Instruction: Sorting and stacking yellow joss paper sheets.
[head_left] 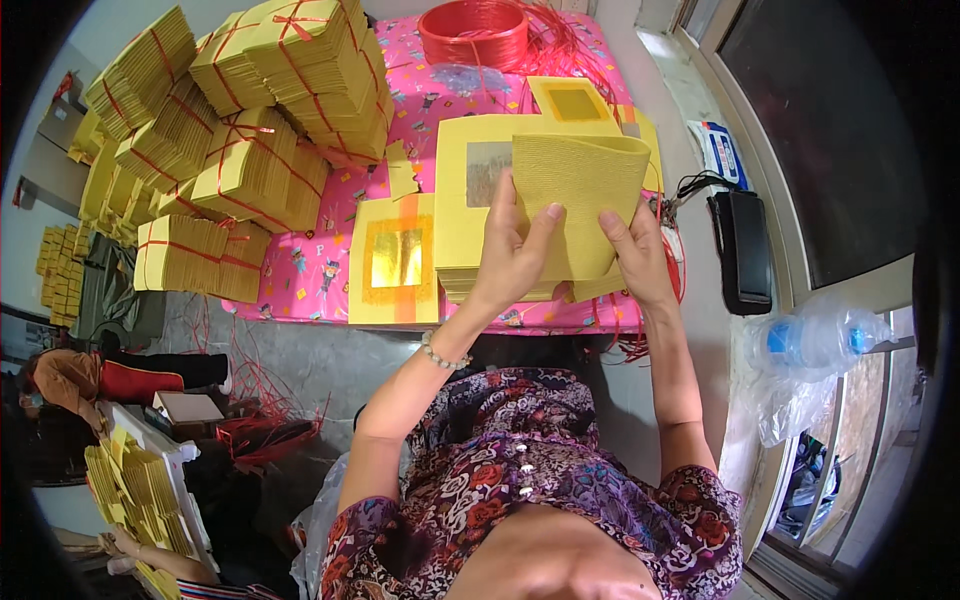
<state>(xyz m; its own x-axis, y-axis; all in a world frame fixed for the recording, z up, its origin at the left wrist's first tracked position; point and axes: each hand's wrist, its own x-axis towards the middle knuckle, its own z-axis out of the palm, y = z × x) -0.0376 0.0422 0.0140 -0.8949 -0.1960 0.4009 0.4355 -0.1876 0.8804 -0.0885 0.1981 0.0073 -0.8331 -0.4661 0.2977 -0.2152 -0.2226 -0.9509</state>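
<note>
Yellow textured paper, bowed open along its top edge, is held up over a stack of yellow sheets. The left hand and right hand are closed on its sides, thumbs in front, other fingers partly hidden. Left of the stack, a gold-squared sheet lies on the pink patterned surface; farther left rise red-tied bundles. Beyond the stack sits a red coil.

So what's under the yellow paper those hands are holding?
Under the yellow paper you can see a stack of yellow sheets, with part of a silvery rectangle on top. The held paper covers the rest, so I can't tell what's there.
</note>
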